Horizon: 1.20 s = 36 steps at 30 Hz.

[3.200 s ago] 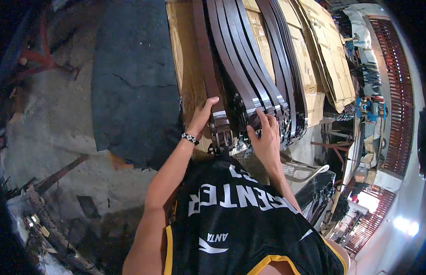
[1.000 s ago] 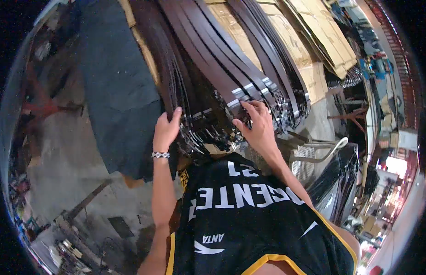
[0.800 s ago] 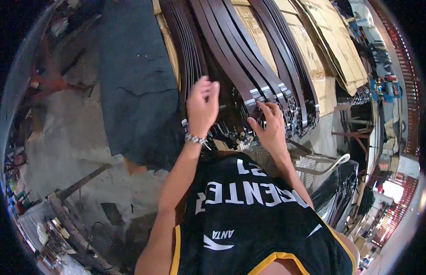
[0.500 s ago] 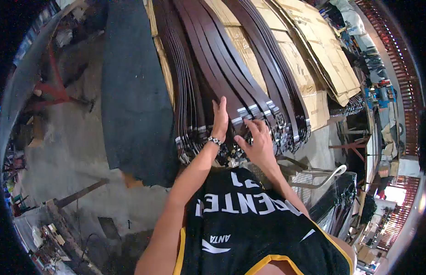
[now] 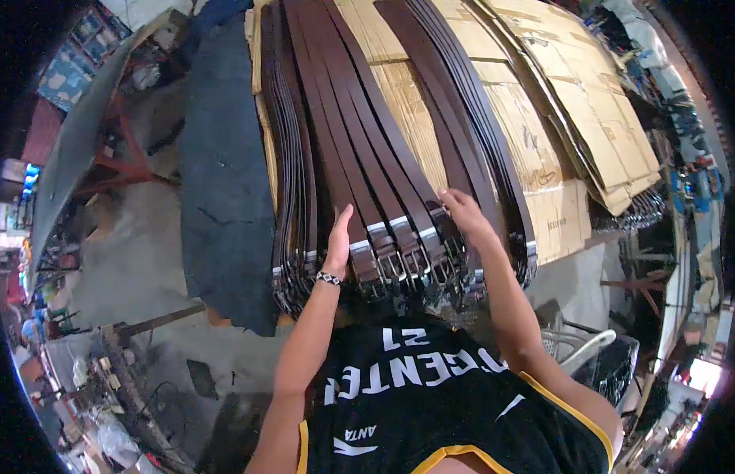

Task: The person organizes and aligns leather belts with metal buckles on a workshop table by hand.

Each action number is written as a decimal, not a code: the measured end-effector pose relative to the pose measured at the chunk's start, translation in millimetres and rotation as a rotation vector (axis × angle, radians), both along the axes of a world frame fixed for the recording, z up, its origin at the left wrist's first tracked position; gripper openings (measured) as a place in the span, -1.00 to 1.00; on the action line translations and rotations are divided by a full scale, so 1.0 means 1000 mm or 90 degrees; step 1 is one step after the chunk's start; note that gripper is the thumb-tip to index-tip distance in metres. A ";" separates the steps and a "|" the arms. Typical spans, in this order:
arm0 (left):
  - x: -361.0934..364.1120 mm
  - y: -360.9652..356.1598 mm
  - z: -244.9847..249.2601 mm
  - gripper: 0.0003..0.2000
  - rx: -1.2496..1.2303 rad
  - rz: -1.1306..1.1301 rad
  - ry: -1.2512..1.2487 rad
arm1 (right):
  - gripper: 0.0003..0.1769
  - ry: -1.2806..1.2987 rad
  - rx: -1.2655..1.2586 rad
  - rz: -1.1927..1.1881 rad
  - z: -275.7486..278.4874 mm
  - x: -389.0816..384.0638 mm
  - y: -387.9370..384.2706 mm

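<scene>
Dark brown leather belts (image 5: 359,150) lie lengthwise in stacks, their metal buckles (image 5: 415,261) gathered at the near end, with pale labels beside several of them. My left hand (image 5: 338,243), a beaded bracelet at its wrist, is held flat on edge against the left side of the middle group, fingers stretched. At that group's right side, my right hand (image 5: 468,213) has its fingers bent together at the edge of the rightmost belt near its buckle end. Part of its grip is hidden.
Flattened cardboard (image 5: 533,158) lies beneath the belts and in a pile to the right. Another belt stack (image 5: 284,174) is left of the middle group, and one (image 5: 486,142) right of it. Dark sheet material (image 5: 225,182) hangs at left. A chair (image 5: 585,347) stands at lower right.
My hands have moved apart, the left one leftward and down, the right one to the right. The middle belts now lie fanned with their buckles showing. The camera view has shifted.
</scene>
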<state>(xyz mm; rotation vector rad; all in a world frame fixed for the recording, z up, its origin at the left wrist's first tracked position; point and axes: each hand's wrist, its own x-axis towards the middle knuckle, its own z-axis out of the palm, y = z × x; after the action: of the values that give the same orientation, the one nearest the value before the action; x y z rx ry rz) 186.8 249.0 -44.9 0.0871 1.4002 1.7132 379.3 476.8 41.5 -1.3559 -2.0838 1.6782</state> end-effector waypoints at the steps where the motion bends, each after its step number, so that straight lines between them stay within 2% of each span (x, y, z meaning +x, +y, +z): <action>1: 0.001 0.003 0.017 -0.28 -0.030 0.001 0.027 | -0.22 0.008 -0.031 0.014 -0.005 -0.002 -0.004; 3: 0.010 0.004 0.048 -0.29 -0.096 -0.005 0.069 | -0.16 -0.011 -0.118 0.024 -0.005 -0.003 -0.004; 6: 0.016 0.016 0.059 -0.28 -0.114 -0.016 0.014 | -0.14 0.019 -0.180 0.016 -0.003 0.005 0.004; 7: 0.018 0.020 0.060 -0.25 -0.123 -0.041 0.085 | -0.13 0.021 -0.210 0.020 0.000 0.008 0.007; 10: 0.025 0.022 0.087 -0.29 -0.199 -0.012 0.051 | -0.11 0.032 -0.251 0.056 0.002 0.005 0.017; 11: 0.016 0.013 0.065 -0.23 -0.169 -0.018 -0.022 | -0.10 0.030 -0.233 0.072 -0.008 0.004 0.018; 14: 0.002 -0.001 0.070 -0.24 -0.047 0.023 -0.057 | -0.08 0.027 -0.244 0.052 0.005 0.005 0.010; 15: -0.013 -0.017 0.018 -0.26 -0.060 0.020 -0.049 | -0.09 0.021 -0.270 0.032 -0.003 0.007 0.011; 16: -0.010 -0.017 0.026 -0.25 -0.086 0.025 -0.019 | -0.10 0.015 -0.294 0.013 -0.012 0.010 0.012; 17: -0.008 -0.017 0.034 -0.23 -0.110 0.031 0.013 | 0.04 0.021 -0.350 -0.015 -0.027 0.014 0.014; 19: -0.001 -0.014 0.065 -0.21 -0.162 0.043 0.074 | 0.03 0.018 -0.433 -0.036 0.013 0.017 0.007; 22: 0.017 -0.003 0.094 -0.33 -0.038 0.062 0.033 | 0.00 0.003 -0.500 -0.055 0.023 0.024 -0.002; 23: 0.010 -0.010 0.048 -0.31 0.086 0.030 -0.080 | -0.01 -0.003 -0.511 -0.058 0.019 0.025 -0.003; 24: 0.021 -0.001 0.075 -0.27 0.053 0.047 -0.125 | -0.02 -0.013 -0.487 -0.061 0.010 0.026 -0.004; 26: 0.028 0.007 0.079 -0.26 0.027 0.037 -0.118 | -0.03 -0.039 -0.440 -0.070 -0.010 0.031 -0.008; 27: 0.028 0.009 0.080 -0.26 0.022 0.036 -0.107 | -0.16 -0.028 -0.418 -0.089 0.012 0.026 -0.013; 30: 0.026 0.009 0.080 -0.24 0.011 0.023 -0.071 | -0.09 -0.032 -0.357 -0.048 -0.006 0.028 -0.013; 32: 0.024 0.003 0.084 -0.23 0.004 0.017 -0.064 | -0.07 -0.055 -0.397 -0.079 0.050 0.019 -0.023; 34: 0.023 -0.008 0.086 -0.23 -0.012 0.016 -0.086 | -0.07 -0.039 -0.466 -0.089 0.061 0.017 -0.021; 36: 0.029 -0.020 0.083 -0.24 -0.038 0.007 -0.122 | -0.08 0.018 -0.568 -0.084 0.036 0.028 -0.005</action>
<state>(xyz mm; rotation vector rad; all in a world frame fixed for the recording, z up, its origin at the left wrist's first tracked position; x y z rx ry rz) 215.8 229.5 37.9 -0.1152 1.3102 1.6410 406.8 471.9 77.2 -1.5720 -1.1756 2.6679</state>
